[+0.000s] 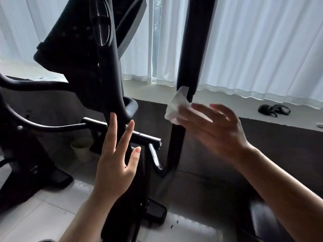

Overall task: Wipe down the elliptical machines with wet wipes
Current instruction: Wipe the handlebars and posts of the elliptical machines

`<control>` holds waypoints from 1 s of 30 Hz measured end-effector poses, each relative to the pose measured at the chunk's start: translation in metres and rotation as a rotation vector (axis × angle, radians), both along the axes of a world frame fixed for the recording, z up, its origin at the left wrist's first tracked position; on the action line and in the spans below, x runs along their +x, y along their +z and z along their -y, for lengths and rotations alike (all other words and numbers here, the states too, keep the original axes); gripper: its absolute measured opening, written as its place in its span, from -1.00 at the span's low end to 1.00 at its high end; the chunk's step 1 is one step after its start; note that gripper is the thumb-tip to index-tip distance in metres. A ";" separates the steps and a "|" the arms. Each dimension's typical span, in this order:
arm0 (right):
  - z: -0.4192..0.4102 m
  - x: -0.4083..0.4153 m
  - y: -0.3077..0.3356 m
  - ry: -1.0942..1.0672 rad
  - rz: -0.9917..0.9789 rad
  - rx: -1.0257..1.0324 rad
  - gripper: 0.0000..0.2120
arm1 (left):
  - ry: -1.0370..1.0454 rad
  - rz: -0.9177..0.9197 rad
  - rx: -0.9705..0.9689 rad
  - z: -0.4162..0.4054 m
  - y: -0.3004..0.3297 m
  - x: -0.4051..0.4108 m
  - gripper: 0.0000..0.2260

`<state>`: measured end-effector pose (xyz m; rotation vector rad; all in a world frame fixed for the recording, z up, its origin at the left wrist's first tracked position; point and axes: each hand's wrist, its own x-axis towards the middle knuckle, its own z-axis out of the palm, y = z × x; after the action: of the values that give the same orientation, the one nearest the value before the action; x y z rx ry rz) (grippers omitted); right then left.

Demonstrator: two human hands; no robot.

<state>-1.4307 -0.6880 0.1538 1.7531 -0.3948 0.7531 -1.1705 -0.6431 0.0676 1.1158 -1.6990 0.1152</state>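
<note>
Right hand point(215, 130) holds a white wet wipe point(176, 106) pinched at the fingertips, the other fingers spread loose; the pinch itself is partly hidden behind the wipe and motion-blurred, so exact finger contact is hard to read. The wipe lies against the upright black handlebar point(190, 55) at about 1 o'clock from frame center, right where the thick padded grip ends and the thinner bar begins. The handlebar's top is cut off by the frame edge. Left hand point(115, 165) is open, fingers straight and spread, holding nothing, raised in front of the black center post point(111, 88) at 7 o'clock; whether the fingertips touch the post cannot be told. The elliptical's console point(73, 41) at 11 o'clock is dark, backlit and cropped at the top, no detail readable. A pale cup point(82, 151) sits on the floor behind the frame, partly hidden. White curtains point(262, 46) fill the background. A dark object point(274, 110) lies on the ledge at 3 o'clock, unclear what it is.
</note>
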 end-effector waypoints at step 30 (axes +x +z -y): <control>-0.025 0.033 -0.121 -0.465 -0.455 0.118 -0.65 | -0.229 -0.155 0.243 -0.033 -0.070 0.005 -0.48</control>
<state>-1.3976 -0.6628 0.0329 1.7851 -0.5144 -0.0040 -1.1656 -0.6099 -0.0025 1.0666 -1.7177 -0.3214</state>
